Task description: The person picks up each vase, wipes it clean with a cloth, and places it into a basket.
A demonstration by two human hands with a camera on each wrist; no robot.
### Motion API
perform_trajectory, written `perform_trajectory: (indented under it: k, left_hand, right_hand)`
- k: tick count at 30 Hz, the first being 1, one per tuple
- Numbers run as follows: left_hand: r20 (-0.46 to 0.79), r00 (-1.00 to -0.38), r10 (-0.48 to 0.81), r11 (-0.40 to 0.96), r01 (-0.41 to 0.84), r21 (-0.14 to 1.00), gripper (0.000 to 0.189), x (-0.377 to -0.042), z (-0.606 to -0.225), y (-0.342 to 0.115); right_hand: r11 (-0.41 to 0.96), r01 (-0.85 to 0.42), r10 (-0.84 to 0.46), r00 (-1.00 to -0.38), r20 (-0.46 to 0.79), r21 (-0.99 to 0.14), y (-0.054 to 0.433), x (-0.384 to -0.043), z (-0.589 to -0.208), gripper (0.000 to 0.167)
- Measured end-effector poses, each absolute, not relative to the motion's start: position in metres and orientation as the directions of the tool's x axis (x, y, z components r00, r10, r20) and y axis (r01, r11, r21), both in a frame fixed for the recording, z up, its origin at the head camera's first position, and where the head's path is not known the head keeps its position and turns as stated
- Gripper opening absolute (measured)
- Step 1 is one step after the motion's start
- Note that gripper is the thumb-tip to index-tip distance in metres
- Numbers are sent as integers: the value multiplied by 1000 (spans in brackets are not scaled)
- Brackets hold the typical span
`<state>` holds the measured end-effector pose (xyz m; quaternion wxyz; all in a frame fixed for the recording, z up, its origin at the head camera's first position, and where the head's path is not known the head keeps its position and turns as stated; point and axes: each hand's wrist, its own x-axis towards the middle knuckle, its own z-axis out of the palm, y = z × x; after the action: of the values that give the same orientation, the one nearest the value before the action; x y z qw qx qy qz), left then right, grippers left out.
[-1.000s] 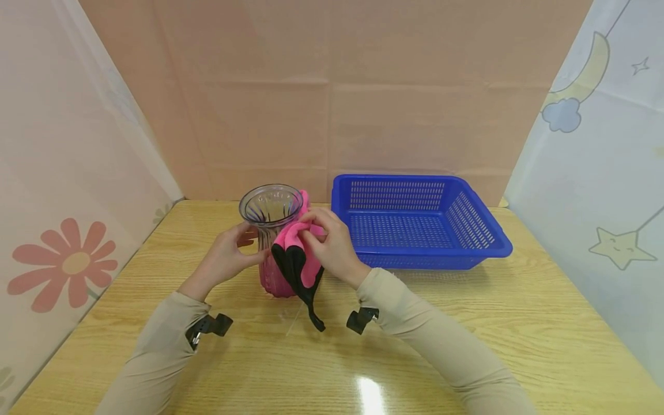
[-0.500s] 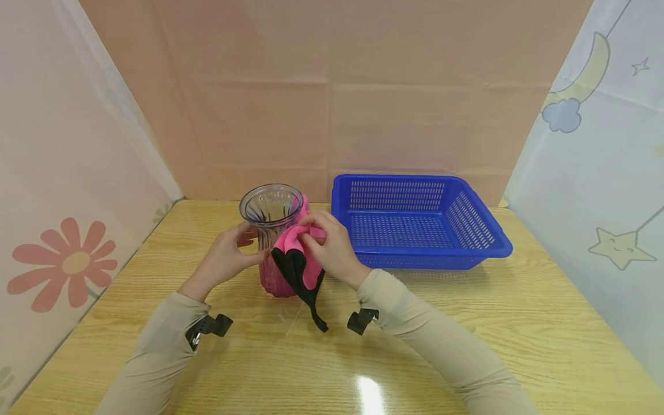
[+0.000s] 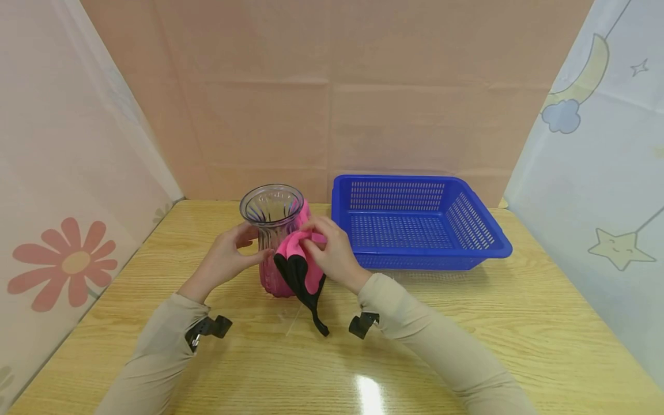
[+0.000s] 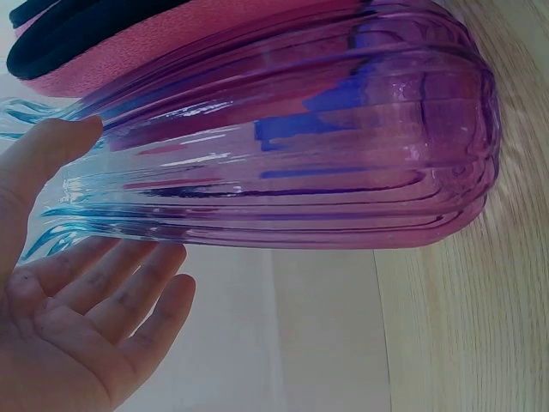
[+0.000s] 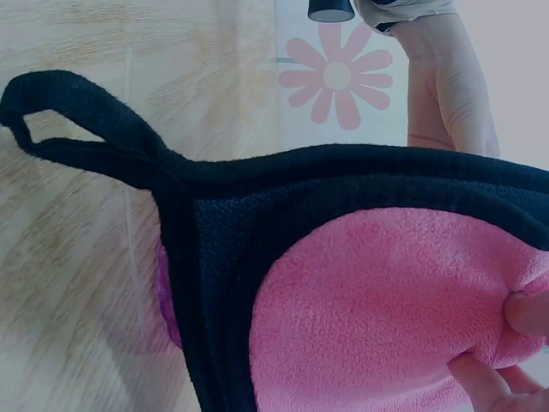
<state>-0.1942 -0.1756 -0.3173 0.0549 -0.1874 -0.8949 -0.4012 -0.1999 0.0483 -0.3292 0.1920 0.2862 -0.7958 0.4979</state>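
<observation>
Pink plush edged in black, the looped hand towel [image 5: 369, 300] hangs along the right side of the ribbed glass vase [image 4: 292, 146], against it or nearly so; the exact contact is hard to make out. Thumb and fingertips of the right hand [image 3: 334, 253] pinch a fold of the plush just right of the vase, closed down to the thickness of the cloth. The towel's black hanging loop [image 5: 73, 90] dangles to the near right of the vase. Left of the vase, the left hand [image 3: 225, 256] cups its neck loosely, thumb on the near side and fingers reaching to the other, at least one finger clear of the glass. The vase itself stands upright on the wood-grain table [image 3: 259, 369], clear at the mouth and pink-purple toward the base.

From this, the step in hand looks like wiping the outside of the vase. The next move probably calls for a steady left hand at the neck while the right presses the plush flat to the ribs, gently, since tall glass could tip.

No writing can be read anywhere. The perforated blue plastic basket [image 3: 425, 253], right of the vase, shows no label, and neither does the towel. Beyond the vase on either side, the printed flower [image 3: 75, 263] and smiling star [image 3: 620, 246] are pictures without lettering.
</observation>
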Motion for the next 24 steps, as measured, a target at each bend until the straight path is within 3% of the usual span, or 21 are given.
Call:
perform_trajectory:
  k: [24]
  left_hand:
    - [227, -938, 262, 629, 345, 696, 61, -193, -319, -176]
  right_hand:
    - [400, -635, -316, -772, 551, -661, 53, -200, -345, 11]
